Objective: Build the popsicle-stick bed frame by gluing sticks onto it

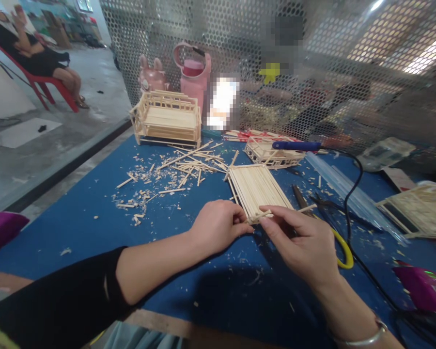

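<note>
A flat panel of glued wooden sticks (256,186) lies on the blue table (76,228) in front of me. My left hand (218,225) is closed, its fingertips pinching the panel's near edge. My right hand (301,242) pinches a short thin stick (261,214) laid across that same near edge. Both hands touch the panel's front corner.
A finished stick bench (167,118) stands at the back left, with loose sticks and scraps (167,174) strewn before it. A blue-handled glue gun (298,145) rests on a stick frame (272,155). Clear glue sticks (349,189), yellow-handled cutters (339,242), a black cable and another stick piece (417,208) lie right. A mesh screen stands behind.
</note>
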Tool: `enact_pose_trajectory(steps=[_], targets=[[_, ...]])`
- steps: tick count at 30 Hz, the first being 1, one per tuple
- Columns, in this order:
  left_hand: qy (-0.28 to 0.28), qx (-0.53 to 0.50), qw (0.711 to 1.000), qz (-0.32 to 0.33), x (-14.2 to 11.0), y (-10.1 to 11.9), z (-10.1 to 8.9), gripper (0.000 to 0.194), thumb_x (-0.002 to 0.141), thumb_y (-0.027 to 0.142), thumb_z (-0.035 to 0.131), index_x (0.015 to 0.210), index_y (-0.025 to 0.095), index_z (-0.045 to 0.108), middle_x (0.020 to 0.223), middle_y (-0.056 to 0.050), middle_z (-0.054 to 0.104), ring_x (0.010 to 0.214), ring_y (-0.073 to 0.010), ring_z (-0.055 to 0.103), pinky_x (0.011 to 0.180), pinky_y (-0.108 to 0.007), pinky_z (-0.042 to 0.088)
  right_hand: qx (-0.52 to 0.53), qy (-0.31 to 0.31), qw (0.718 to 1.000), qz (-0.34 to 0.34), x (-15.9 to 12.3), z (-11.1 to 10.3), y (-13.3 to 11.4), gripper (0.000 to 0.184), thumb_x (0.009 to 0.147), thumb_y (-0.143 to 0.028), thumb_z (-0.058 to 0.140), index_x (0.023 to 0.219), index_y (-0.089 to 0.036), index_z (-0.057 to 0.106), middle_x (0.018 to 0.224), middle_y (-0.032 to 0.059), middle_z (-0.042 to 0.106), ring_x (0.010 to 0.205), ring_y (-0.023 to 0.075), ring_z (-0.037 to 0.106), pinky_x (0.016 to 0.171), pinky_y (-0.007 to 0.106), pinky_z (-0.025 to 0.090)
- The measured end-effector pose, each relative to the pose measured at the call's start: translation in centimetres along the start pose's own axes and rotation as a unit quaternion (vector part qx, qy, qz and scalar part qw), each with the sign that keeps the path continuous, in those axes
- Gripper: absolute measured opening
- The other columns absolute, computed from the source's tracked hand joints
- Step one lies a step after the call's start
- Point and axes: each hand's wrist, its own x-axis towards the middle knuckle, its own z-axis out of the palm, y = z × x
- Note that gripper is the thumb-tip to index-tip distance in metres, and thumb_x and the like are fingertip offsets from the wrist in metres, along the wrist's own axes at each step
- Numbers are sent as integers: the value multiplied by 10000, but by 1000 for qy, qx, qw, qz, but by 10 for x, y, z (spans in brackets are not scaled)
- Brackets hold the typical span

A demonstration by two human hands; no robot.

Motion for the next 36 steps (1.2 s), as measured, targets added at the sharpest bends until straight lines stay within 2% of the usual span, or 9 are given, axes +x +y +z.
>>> enact_pose_trajectory(steps=[3,9,12,16,19,22,25,31,36], targets=[[1,3,1000,-4,-1,-1,-2,166,705,330,757,720,180,688,707,-1,648,660,-150,571,576,-236,372,21,-1,1000,9,-2,1,2,219,783,-216,572,971,-184,681,503,-61,546,382,77,443,397,196,389],[-6,15,1000,8,-5,-3,-9,242,658,338,794,784,172,673,798,-31,668,754,-187,599,651,-267,423,49,37,998,8,-5,-2,3,288,730,-106,517,993,-201,586,555,-73,515,421,73,445,426,189,391],[-10,50,999,8,-6,-3,-14,240,666,361,783,759,176,660,787,-29,660,754,-191,583,628,-268,393,60,95,994,11,-7,-4,3,230,719,-90,533,913,-207,567,606,-56,545,453,82,495,431,192,417],[-19,70,997,-25,-4,-5,-28,251,736,368,702,605,181,596,629,-1,606,587,-145,514,519,-250,306,77,201,976,24,-11,-8,5,134,728,-128,599,829,-211,567,657,-32,563,478,93,514,413,204,421],[20,61,997,-34,1,-10,-40,278,773,324,641,540,187,576,520,10,563,490,-122,457,493,-257,283,65,247,967,20,-11,-11,8,99,755,-154,609,831,-217,591,706,-9,576,534,109,537,465,229,450],[80,23,997,0,5,-15,-44,217,753,300,643,563,198,628,546,1,618,510,-128,511,517,-260,340,36,168,984,-33,-7,-13,8,135,794,-138,565,883,-217,629,668,-10,586,536,115,541,478,237,449],[109,-19,992,55,5,-15,-40,144,784,254,586,702,215,697,721,-17,716,653,-155,619,613,-270,434,29,90,992,-87,-2,-13,3,186,811,-113,542,923,-200,662,678,5,640,547,119,577,469,231,455],[156,-33,981,108,-2,-12,-26,228,839,207,488,971,170,670,812,-52,711,712,-156,626,665,-291,491,53,59,989,-123,1,-9,1,226,835,-79,509,916,-171,700,738,47,693,653,132,650,570,238,512],[158,-84,971,157,-7,-7,-24,299,801,167,497,1081,149,599,872,-57,704,768,-146,612,711,-296,497,65,46,988,-132,0,-7,2,256,845,-71,487,949,-158,705,730,61,682,661,135,647,578,236,511]])
